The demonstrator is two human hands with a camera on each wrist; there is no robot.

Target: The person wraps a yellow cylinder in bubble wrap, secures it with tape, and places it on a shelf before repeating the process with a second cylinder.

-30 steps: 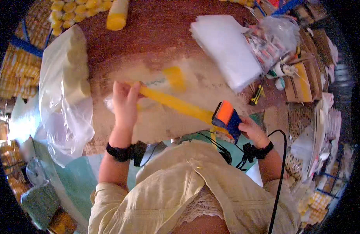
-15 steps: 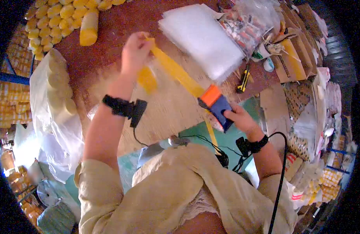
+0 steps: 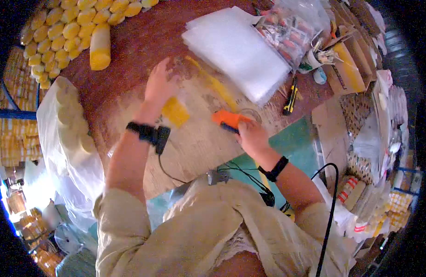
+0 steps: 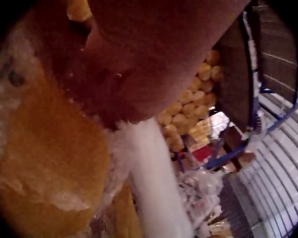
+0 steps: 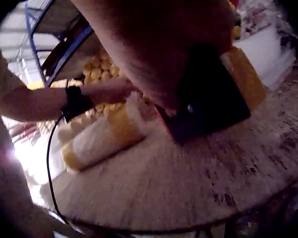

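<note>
My right hand (image 3: 255, 138) grips an orange and dark blue tape dispenser (image 3: 228, 121), low over the pale board. Yellow tape (image 3: 217, 85) stretches from the dispenser's front toward the far side of the board. My left hand (image 3: 160, 85) is over the far left part of the board, its fingertips blurred near the tape's far end. Beneath and beside it lies a clear-wrapped roll (image 5: 102, 144) with yellow bands, one band (image 3: 175, 112) just below the wrist. In the left wrist view, the left hand (image 4: 139, 64) covers the crumpled plastic at the roll's end, its fingers mostly hidden.
White sheets (image 3: 236, 51) are stacked behind the tape, beside a clear bag (image 3: 296, 32) of small packets. A yellow and black cutter (image 3: 291, 97) lies right of them. Yellow-ended rolls (image 3: 65, 30) are piled back left; a plastic-covered row of rolls (image 3: 67, 124) stands at left.
The dispenser has swung left and tilted down to the board in my right hand. The tape, held up by my left hand before, now lies lower, and the left fingers have come down.
</note>
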